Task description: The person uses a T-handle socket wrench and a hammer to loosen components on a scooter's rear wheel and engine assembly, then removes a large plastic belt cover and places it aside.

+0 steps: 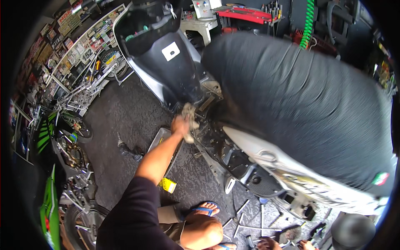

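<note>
My left hand [180,126] reaches forward, its fingers closed around a beige rag [189,112]. The rag is bunched against the scooter's exposed frame, just below its black front panel [173,62]. Motion blurs the fingers and the cloth a little. To the right of the hand, the scooter's long black seat [291,91] lies above a white side panel [266,154]. Below that panel a black ribbed footboard [262,181] sits along the side. My right hand is out of view.
A shallow tray [160,136] and a yellow packet [168,185] lie on the floor under my arm. Metal T-handle tools [258,228] lie at bottom right, near another person's hands [268,243]. A green motorcycle [49,204] stands left; a red tool tray [248,15] is behind.
</note>
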Demonstrator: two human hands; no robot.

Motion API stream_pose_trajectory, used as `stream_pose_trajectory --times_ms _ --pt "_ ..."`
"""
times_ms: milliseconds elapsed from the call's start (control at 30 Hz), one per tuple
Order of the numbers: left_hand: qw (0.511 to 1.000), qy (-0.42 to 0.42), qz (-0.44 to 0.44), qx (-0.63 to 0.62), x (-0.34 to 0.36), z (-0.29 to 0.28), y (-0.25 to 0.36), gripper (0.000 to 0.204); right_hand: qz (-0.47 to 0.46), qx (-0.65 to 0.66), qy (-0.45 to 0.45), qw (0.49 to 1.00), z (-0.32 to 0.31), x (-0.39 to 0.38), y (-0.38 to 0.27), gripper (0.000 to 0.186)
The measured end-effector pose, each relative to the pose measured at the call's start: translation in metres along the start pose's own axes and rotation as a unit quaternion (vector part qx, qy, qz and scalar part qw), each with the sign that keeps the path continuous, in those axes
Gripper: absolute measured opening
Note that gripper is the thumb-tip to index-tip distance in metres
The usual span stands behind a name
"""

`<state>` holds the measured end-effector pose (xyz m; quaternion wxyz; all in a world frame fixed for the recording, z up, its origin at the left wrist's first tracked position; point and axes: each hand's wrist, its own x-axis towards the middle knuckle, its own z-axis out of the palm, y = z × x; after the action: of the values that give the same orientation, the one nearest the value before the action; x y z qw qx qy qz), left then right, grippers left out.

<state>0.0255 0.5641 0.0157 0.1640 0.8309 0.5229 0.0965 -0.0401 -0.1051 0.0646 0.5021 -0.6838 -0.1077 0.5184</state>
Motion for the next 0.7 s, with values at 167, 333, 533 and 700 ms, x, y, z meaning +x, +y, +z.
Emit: stream_pose_trajectory --times_ms 167,333,533,700 --pt "0.949 -0.088 -0.057 -0.298 -0.203 -0.112 0.01 0.044 0.094 0.306 0.126 0.939 0.062 0.004 -0.113 0.022" --pt "0.706 -0.405 -0.17 -0.556 -0.379 -0.232 0.078 0.028 -0.001 0.307 0.247 0.919 0.16 0.068 -0.184 0.023" --pt "0.613 -0.362 -0.387 -0.585 -0.341 -0.303 0.065 0.025 -0.147 -0.46 0.054 0.874 0.237 0.003 -0.307 0.065" --pt "0.453 -0.355 -0.294 -0.763 -0.289 -0.315 0.025 0.025 -0.275 -0.292 0.061 0.914 0.269 0.018 -0.428 0.053"
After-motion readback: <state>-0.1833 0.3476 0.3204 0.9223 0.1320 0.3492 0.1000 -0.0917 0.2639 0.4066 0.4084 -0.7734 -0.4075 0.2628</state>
